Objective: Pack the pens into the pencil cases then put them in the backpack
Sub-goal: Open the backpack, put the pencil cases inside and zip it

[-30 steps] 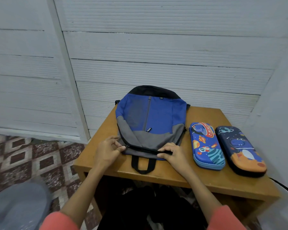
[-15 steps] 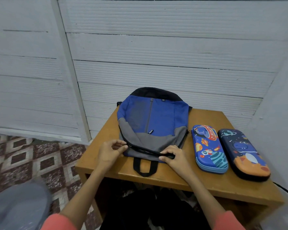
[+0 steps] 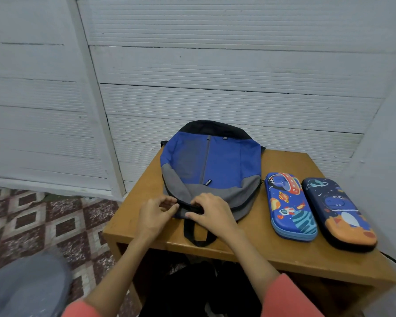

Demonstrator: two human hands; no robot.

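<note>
A blue and grey backpack [image 3: 215,165] lies flat on a small wooden table [image 3: 284,255], its black carry loop hanging toward me. My left hand [image 3: 154,215] pinches the backpack's near top edge by the zipper line. My right hand [image 3: 212,212] is close beside it, fingers curled on the same zipper edge. To the right lie two closed pencil cases side by side: a blue space-print one [image 3: 288,205] and a dark navy one with an orange end [image 3: 338,212]. No pens are visible.
White slatted wall panels stand behind the table, and a white wall runs close along its right side. A patterned tile floor [image 3: 44,223] lies to the left. Dark items sit under the table. My grey-clad knee [image 3: 21,287] is at bottom left.
My right hand has slid left along the backpack's zipper edge until it is next to my left hand. The left hand stayed at about the same spot.
</note>
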